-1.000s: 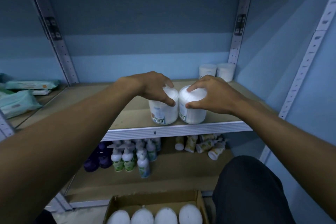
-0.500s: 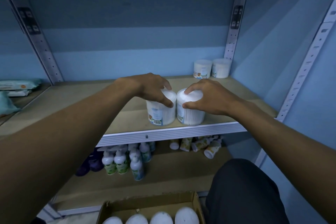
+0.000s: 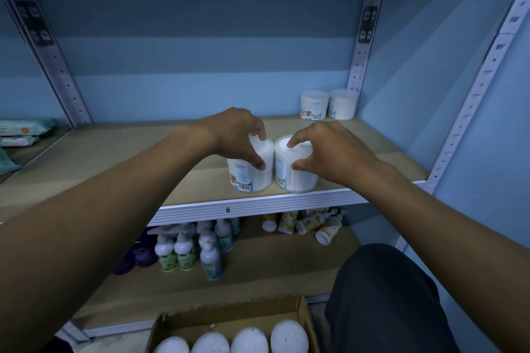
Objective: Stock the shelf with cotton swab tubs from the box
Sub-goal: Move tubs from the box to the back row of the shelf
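Two tubs (image 3: 296,169) are being gripped by their lids at the shelf (image 3: 258,205) front, one per hand (image 3: 238,135), two are already stocked at the back (image 3: 314,104), four more are waiting in the box (image 3: 301,309).

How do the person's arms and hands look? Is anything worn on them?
Both forearms are bare up to the frame edge: no sleeve, watch or bracelet shows. The left hand and right hand wear no gloves, and no rings are visible.
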`<act>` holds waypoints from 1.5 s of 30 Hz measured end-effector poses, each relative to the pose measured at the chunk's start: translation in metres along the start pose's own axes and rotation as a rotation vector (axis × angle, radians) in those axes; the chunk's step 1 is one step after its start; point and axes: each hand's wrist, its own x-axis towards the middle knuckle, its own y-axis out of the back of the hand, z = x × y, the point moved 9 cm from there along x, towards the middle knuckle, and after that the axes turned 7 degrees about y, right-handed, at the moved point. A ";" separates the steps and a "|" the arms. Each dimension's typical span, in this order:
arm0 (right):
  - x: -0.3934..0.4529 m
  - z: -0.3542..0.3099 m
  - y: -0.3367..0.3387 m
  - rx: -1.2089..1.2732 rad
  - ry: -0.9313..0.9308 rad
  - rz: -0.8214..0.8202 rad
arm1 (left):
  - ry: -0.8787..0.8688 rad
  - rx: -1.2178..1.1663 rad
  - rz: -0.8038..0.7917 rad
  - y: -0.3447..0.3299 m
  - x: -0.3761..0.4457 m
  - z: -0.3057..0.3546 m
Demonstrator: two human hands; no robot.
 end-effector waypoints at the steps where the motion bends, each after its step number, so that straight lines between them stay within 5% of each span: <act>1: -0.001 -0.001 0.000 -0.028 -0.002 0.003 | -0.014 0.000 0.003 0.000 -0.002 0.001; 45: 0.090 0.051 -0.041 0.018 -0.045 0.069 | 0.113 -0.090 0.057 -0.014 0.097 -0.034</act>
